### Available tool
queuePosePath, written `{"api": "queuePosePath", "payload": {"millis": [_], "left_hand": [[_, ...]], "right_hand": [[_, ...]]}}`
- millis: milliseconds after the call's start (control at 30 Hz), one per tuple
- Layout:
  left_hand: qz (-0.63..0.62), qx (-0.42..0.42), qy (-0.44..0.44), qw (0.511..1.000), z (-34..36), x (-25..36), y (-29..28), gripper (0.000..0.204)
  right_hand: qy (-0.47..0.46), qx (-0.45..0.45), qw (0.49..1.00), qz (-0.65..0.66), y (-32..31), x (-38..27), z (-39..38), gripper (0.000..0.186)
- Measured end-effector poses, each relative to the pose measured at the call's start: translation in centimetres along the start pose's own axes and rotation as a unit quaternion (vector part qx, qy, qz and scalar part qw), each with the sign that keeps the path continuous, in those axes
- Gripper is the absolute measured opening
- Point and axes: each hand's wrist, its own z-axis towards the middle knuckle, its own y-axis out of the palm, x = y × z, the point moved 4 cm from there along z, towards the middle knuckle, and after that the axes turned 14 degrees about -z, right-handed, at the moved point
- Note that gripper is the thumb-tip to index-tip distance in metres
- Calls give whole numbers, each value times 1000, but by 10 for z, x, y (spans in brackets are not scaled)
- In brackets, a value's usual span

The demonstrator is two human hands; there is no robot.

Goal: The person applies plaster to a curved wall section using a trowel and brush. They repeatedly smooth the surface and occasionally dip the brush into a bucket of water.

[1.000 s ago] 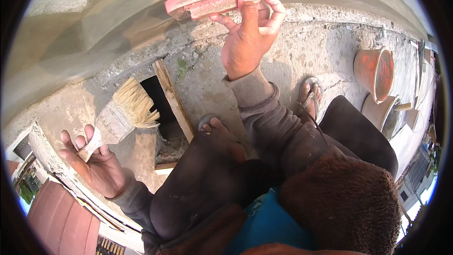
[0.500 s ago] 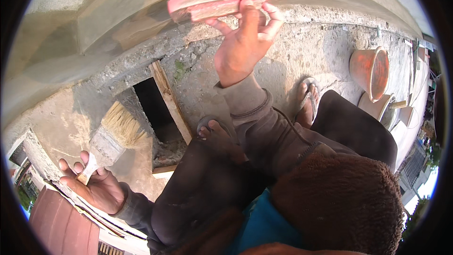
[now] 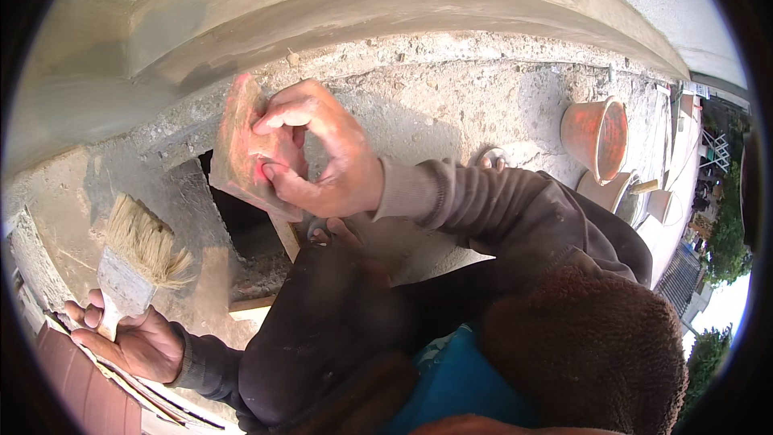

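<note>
My left hand (image 3: 133,340), at the lower left, is closed around the handle of a wide paintbrush (image 3: 143,250). The brush stands with its pale, splayed bristles pointing away from me. Near the middle, my right hand (image 3: 326,145) grips a worn pinkish-red plastering float (image 3: 245,145) between thumb and fingers. The float is tilted, and its flat board hangs over the dark opening in the floor (image 3: 241,225), hiding part of it. It appears apart from the wall. The far side of the float is hidden from view.
A smooth, stepped plaster wall (image 3: 386,8) curves across the far side above rough concrete ground (image 3: 451,97). To the right stand an orange-stained bucket (image 3: 594,138) and a pan with a wooden-handled tool (image 3: 644,187). A wooden strip (image 3: 287,235) edges the floor opening.
My right hand has brought the float down and left from beside the wall, turning it from lengthwise to steeply tilted. My left hand has shifted slightly left and down with the brush.
</note>
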Motion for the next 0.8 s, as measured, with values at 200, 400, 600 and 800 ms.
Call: {"api": "queuePosePath", "payload": {"millis": [200, 400, 600, 800], "left_hand": [[50, 43, 1, 998, -14, -20, -41, 47], [63, 50, -16, 997, -18, -30, -57, 52], [19, 46, -34, 998, -27, -34, -42, 51], [15, 39, -53, 998, -22, -44, -35, 52]], "right_hand": [[-213, -308, 875, -307, -217, -30, 142, 36], [-179, -441, 797, -371, -216, 16, 132, 35], [-261, -390, 817, -334, -165, 32, 139, 28], [-193, -409, 757, -471, -247, 78, 136, 35]]}}
